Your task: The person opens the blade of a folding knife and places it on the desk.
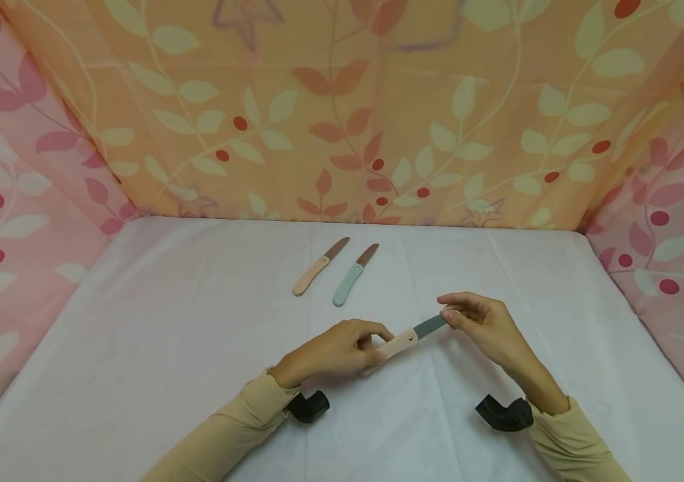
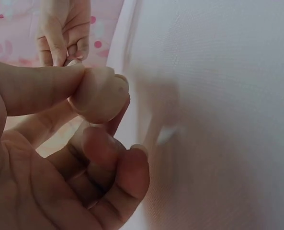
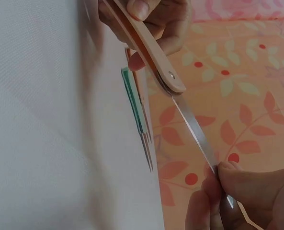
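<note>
A folding knife with a pale peach handle (image 1: 400, 344) is held in the air between both hands, its blade (image 3: 198, 130) swung out. My left hand (image 1: 342, 348) pinches the handle's rear end between thumb and fingers. At the other end, my right hand (image 1: 486, 327) pinches the blade near its tip. In the left wrist view the handle's butt (image 2: 101, 93) points at the camera and hides most of the knife. Farther back on the table lie two more opened folding knives, one with a peach handle (image 1: 310, 276) and one with a mint-green handle (image 1: 348, 284).
A white cloth (image 1: 155, 348) covers the table. Patterned fabric walls enclose it: an orange one (image 1: 342, 167) behind, pink ones at the left (image 1: 16, 201) and right (image 1: 679, 201). Black wrist mounts (image 1: 310, 407) sit by both sleeves.
</note>
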`<state>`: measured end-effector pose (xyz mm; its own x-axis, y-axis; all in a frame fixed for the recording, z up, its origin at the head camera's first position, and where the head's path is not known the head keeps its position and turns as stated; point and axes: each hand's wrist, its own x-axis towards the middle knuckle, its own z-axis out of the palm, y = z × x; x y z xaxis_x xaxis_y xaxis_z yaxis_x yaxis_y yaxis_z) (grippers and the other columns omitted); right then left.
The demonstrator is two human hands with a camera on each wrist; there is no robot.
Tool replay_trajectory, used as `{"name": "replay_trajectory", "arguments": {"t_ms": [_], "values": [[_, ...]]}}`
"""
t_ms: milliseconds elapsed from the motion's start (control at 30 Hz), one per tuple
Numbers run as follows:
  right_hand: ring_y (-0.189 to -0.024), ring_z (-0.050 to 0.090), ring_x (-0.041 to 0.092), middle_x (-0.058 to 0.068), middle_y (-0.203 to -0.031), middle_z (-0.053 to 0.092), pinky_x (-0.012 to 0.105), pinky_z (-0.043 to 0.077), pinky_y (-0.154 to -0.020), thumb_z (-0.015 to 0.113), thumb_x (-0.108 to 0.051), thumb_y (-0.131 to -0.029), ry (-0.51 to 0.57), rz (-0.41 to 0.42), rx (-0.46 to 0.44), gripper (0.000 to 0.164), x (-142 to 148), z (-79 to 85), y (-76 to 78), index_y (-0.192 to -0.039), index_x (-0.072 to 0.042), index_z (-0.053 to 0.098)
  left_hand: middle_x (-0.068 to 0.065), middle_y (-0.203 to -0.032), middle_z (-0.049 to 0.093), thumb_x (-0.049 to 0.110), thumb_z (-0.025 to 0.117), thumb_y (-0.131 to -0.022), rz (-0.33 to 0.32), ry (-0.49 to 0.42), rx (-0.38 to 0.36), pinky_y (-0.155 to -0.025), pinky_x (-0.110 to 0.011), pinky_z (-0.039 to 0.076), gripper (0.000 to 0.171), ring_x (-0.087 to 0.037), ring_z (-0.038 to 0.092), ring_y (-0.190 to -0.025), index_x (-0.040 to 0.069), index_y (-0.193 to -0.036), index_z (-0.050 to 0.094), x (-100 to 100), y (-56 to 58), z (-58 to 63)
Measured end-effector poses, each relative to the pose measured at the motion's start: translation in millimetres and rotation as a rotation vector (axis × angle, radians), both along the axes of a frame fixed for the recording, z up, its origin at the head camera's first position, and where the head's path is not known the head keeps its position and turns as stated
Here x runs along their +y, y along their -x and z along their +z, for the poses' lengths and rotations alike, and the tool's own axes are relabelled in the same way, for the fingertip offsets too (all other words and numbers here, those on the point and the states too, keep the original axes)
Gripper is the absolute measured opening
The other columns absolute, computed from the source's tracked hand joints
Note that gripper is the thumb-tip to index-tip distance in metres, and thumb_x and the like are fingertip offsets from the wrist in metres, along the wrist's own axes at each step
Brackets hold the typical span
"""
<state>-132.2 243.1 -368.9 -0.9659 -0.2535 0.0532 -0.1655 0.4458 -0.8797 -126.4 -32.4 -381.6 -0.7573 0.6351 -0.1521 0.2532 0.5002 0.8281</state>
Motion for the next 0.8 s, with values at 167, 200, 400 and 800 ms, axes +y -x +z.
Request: {"name": "replay_trajectory", "arguments": {"t_ms": [167,200,400,800], "values": [[-0.085,0.07,0.011,-0.008,-0.101,0.069,0.026,0.057,-0.078,0.063,-0.016,-0.098,0.019,-0.024,-0.02,0.035,0.9,0.5,1.1,-0.123,0.008,0.061,0.007,-0.067,0.057,0.015,0.064,-0.097,-0.024,-0.012,0.01,-0.057,-0.019,0.037,0.027,-0.004,0.047,-0.06,0.017,-0.123,0.067,-0.5,1.7,-1.9],[-0.084,0.07,0.011,-0.01,-0.099,0.069,0.025,0.057,-0.077,0.062,-0.017,-0.099,0.021,-0.03,-0.026,0.035,1.0,0.7,1.4,-0.123,0.008,0.061,0.007,-0.069,0.059,0.015,0.063,-0.097,-0.03,-0.017,0.014,-0.058,-0.018,0.038,0.028,-0.004,0.048,-0.061,0.017,-0.125,0.066,-0.6,2.3,-2.5],[-0.08,0.068,0.009,-0.016,-0.089,0.068,0.022,0.057,-0.074,0.062,-0.017,-0.099,0.049,-0.066,-0.039,0.034,0.7,2.4,2.6,-0.117,0.012,0.06,0.005,-0.077,0.065,0.017,0.065,-0.097,-0.035,-0.03,0.014,-0.06,-0.018,0.042,0.025,-0.003,0.053,-0.065,0.012,-0.121,0.067,-1.0,4.6,-3.0],[-0.076,0.068,0.009,-0.016,-0.085,0.069,0.019,0.056,-0.072,0.063,-0.015,-0.098,0.132,-0.115,0.012,0.027,2.6,2.4,4.4,-0.112,0.008,0.06,-0.002,-0.077,0.071,0.016,0.063,-0.097,-0.05,0.04,-0.035,-0.062,-0.019,0.044,0.009,-0.005,0.057,-0.067,0.009,-0.102,0.065,-4.7,4.4,-1.1]]}}
